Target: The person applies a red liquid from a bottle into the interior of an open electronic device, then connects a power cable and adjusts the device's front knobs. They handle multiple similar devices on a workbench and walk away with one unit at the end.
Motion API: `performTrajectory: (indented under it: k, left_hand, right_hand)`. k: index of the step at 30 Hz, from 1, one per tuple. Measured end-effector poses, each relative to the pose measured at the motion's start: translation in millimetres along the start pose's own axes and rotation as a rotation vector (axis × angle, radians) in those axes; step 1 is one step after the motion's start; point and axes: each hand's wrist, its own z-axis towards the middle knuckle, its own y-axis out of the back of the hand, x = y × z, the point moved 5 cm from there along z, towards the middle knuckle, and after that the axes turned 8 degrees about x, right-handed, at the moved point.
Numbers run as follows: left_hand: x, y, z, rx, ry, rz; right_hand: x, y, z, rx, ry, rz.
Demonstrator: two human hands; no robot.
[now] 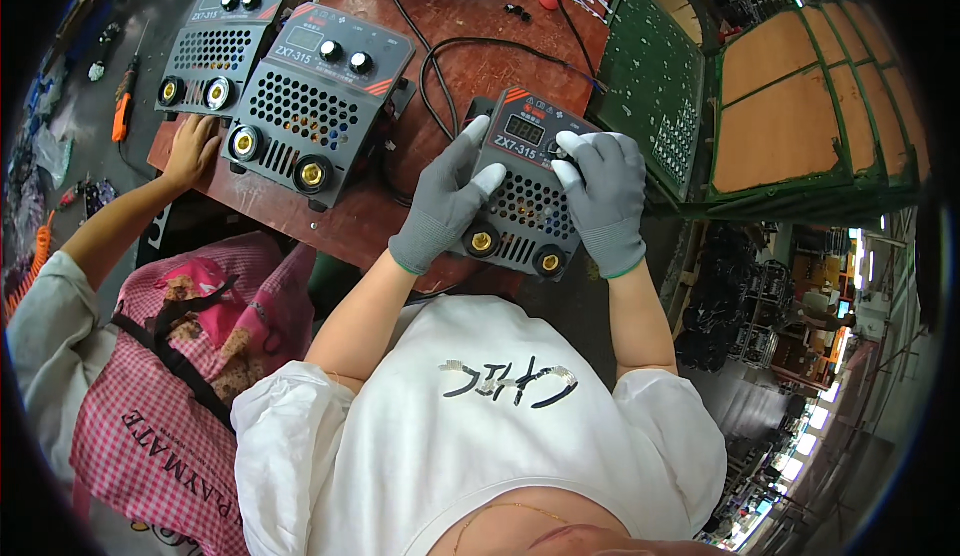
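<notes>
both of the person's forearms rise from the lower edge, elbows bent, the left slanting toward one o'clock and the right leaning slightly toward eleven. between them, just off the view's centre toward one o'clock, a grey inverter welding machine (525, 218) sits tilted, its display facing up and two brass-cored sockets toward the chest.

the grey-gloved left hand (447, 196) is closed on the machine's left edge: fingers run toward one o'clock along the side, thumb points to two across the front. the gloved right hand (608, 194) is curled, knuckles up, its thumb and fingertips gathered round the control knob (556, 152) at one o'clock on the face; whether it is turning, i cannot tell.

at ten o'clock two similar welders (325, 101) stand on the red-brown workbench (475, 16). a co-worker's bare hand (190, 153) touches the farther one's lower edge.
</notes>
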Motion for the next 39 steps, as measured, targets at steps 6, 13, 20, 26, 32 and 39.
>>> performTrajectory:
  k: [6,13,20,26,32,39]
  left_hand:
    - [8,2,2,-0.006,0.021,-0.057]
    - [6,6,4,0.046,0.072,-0.097]
    - [13,7,3,0.014,-0.002,-0.058]
    - [7,4,4,0.026,0.045,-0.070]
    - [3,2,3,-0.007,0.026,-0.018]
    - [4,3,6,-0.008,0.042,0.022]
  right_hand:
    - [-1,-4,3,0.013,0.041,0.003]
    - [-1,-8,7,0.019,0.047,0.016]
    - [-7,-7,7,0.059,-0.044,0.021]
    - [-7,-6,0,0.083,-0.069,0.166]
    - [-20,-8,-16,0.041,-0.114,0.292]
    - [-13,-1,-15,-0.039,-0.070,0.225]
